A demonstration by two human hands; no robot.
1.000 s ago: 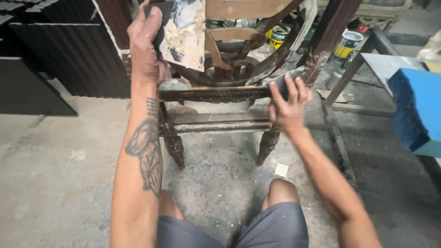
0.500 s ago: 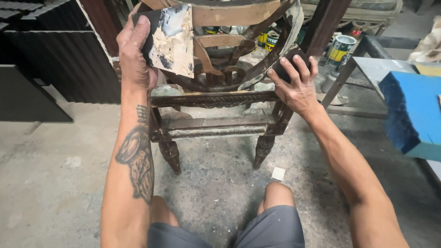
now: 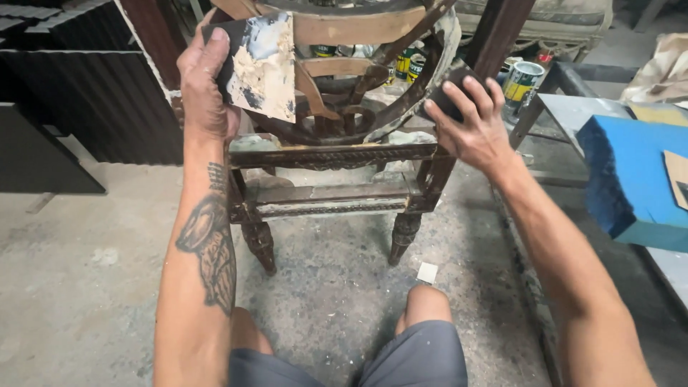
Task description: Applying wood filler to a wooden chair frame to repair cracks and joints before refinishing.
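Both hands sit level; the right hand (image 3: 469, 122) presses a dark pad (image 3: 450, 89) with spread fingers on the chair's curved rail (image 3: 423, 79); the left hand (image 3: 204, 89) pinches a putty-smeared board (image 3: 261, 64), well apart to its left.

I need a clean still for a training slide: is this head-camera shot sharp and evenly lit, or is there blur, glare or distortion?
Head view: mostly sharp, soft even light, no glare; dim at top behind the chair frame; straight edges bow toward the corners; right hand slightly soft.
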